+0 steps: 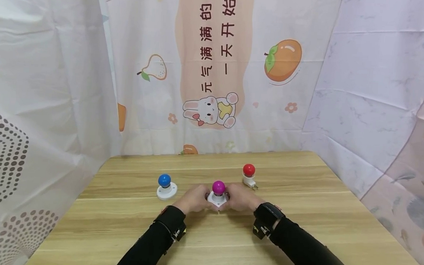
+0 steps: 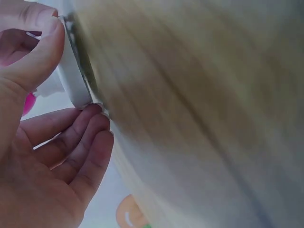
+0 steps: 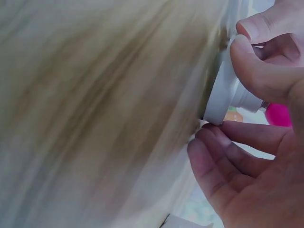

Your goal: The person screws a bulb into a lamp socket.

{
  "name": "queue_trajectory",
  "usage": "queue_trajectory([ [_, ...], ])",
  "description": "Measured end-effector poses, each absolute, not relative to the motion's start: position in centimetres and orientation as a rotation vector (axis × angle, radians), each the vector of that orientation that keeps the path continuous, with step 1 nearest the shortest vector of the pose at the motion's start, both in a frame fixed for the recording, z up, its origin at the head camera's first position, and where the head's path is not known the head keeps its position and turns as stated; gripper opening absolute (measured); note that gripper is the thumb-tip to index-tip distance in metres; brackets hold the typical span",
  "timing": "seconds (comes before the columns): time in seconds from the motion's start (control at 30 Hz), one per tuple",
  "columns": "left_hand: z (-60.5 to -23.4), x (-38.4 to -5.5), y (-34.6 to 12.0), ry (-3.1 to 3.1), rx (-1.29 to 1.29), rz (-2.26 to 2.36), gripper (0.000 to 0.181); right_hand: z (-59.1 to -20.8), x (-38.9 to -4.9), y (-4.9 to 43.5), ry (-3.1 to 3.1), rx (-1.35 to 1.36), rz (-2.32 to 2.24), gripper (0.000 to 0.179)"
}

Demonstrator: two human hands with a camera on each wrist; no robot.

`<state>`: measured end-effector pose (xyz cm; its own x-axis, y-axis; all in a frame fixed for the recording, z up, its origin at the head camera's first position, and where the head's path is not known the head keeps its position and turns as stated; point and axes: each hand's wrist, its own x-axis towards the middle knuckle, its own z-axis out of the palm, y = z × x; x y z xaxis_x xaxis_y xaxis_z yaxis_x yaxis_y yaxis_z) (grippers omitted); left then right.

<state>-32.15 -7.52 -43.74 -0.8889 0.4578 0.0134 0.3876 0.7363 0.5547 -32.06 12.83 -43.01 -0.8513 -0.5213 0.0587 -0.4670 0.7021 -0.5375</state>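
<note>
A magenta light bulb (image 1: 218, 187) stands upright in a white lamp holder (image 1: 217, 199) at the middle of the table. My left hand (image 1: 195, 198) grips the holder's base from the left, and my right hand (image 1: 242, 197) grips it from the right. In the left wrist view the thumb and fingers pinch the rim of the white base (image 2: 75, 71). The right wrist view shows the same pinch on the base (image 3: 221, 90), close against the tabletop. Part of the magenta bulb (image 3: 278, 115) shows behind the right fingers.
Left of my hands, a blue bulb (image 1: 164, 180) stands in a round white holder (image 1: 166, 191). Behind my right hand is a red bulb (image 1: 248, 170) in a white plug-in holder (image 1: 248, 180) with metal prongs. Printed curtains (image 1: 211, 140) enclose the wooden table (image 1: 219, 246).
</note>
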Motion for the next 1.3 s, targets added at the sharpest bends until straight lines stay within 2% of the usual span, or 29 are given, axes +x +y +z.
queue_trajectory([
  [0.37,-43.4,-32.4,-7.4,2.828,0.639,0.780,0.029,-43.3,-33.0,12.7,2.798,-0.772,-0.809,0.031],
  [1.3,-43.9,-35.2,-6.5,2.971,0.377,0.725,0.029,-43.5,-35.9,11.0,2.880,-0.462,-0.822,0.048],
])
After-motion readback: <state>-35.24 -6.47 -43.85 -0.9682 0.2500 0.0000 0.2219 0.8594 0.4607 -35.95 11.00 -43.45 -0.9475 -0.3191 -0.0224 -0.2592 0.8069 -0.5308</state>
